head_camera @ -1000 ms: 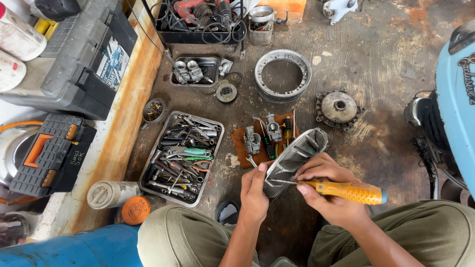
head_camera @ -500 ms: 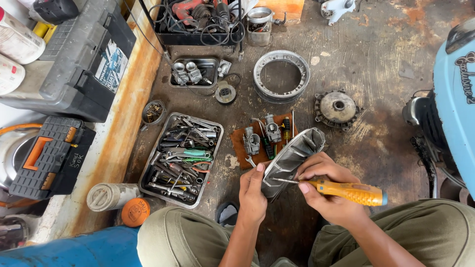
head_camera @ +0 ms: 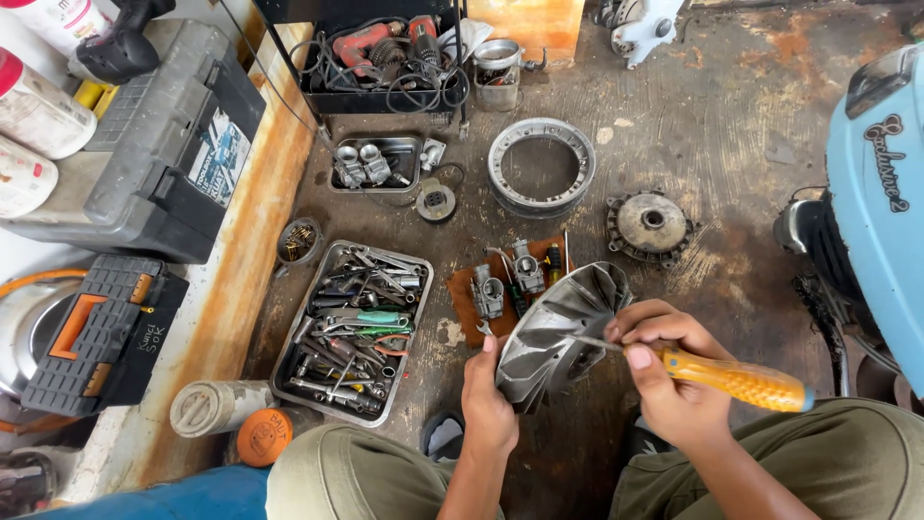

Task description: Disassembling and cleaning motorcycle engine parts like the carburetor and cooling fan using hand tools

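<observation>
Left hand (head_camera: 489, 404) grips the lower rim of a finned metal fan wheel (head_camera: 558, 332), fingers wrapped behind it, thumb on the front edge. Wheel is held tilted above the floor (head_camera: 731, 125), between both hands, over the person's knees. Right hand (head_camera: 669, 380) is closed around a yellow-handled screwdriver (head_camera: 736, 380); its shaft points left from the fingers, tip touching the wheel's face. Just beyond the left fingers: a brown board (head_camera: 462, 299) with carburetor parts (head_camera: 510, 279). Left of those fingers: a metal tray of hand tools (head_camera: 354, 332). Farther ahead: a ring-shaped rim (head_camera: 541, 166), a round hub plate (head_camera: 650, 223). Right of the right fingers: a light blue scooter body (head_camera: 881, 202).
</observation>
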